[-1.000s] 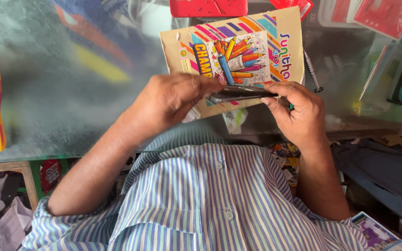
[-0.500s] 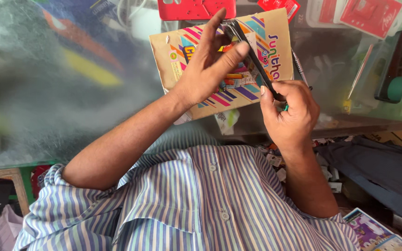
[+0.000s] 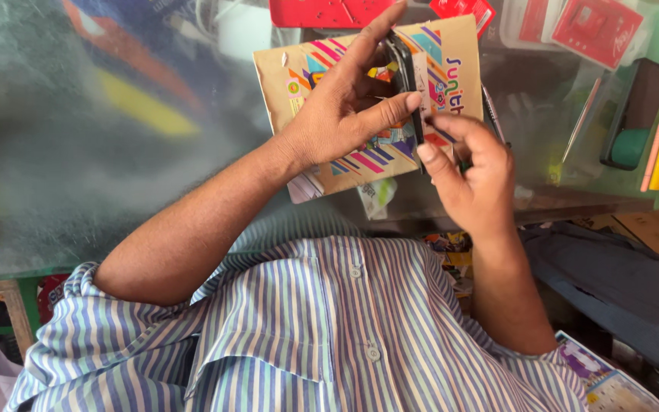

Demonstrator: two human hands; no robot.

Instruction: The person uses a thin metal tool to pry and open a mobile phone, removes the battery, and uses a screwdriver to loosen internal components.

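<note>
left hand grips dark phone | right hand at its edge | colourful booklet beneath

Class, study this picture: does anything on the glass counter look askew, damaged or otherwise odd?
Yes: the colourful booklet lies tilted on the glass counter, with loose papers poking out beneath its lower edge. The left hand holds a dark phone on edge while the right hand works at its side. No damage shows.

One camera on my head looks steeply down, close over my striped shirt, facing the glass counter just beyond it; no second view.
</note>
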